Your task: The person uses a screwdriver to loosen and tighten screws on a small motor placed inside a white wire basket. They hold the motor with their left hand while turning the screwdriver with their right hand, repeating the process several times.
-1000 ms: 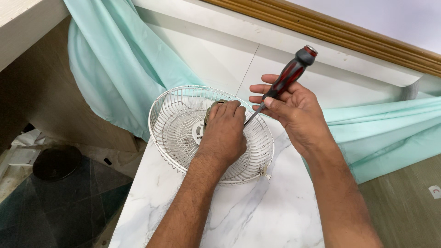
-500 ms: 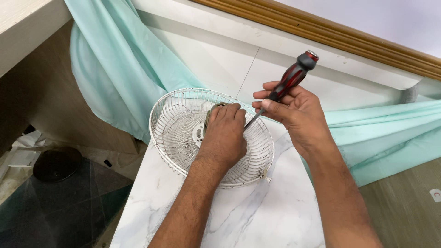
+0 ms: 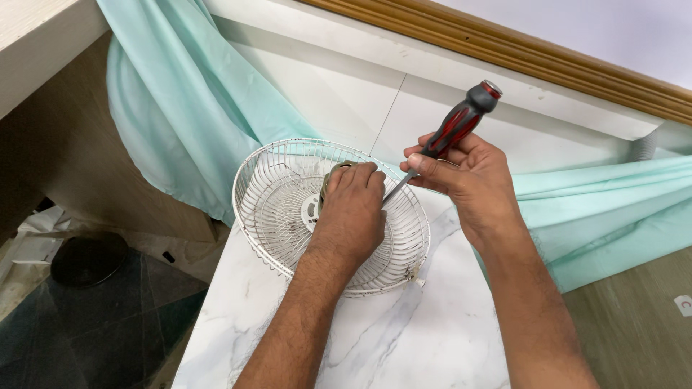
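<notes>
So the left hand [image 3: 352, 209] presses down on the wire fan guard's [image 3: 274, 194] hub, while the right hand [image 3: 468, 180], at its 3 o'clock, grips a red-black screwdriver [image 3: 454, 130] over the marble tabletop [image 3: 432, 324].

One small label, low at the right edge

A small white sticker [image 3: 685, 305] with a red mark lies on the wooden floor at the far right edge, below the pale green cloth and partly cut off by the frame. No packages, signs or screens can be made out elsewhere.
</notes>
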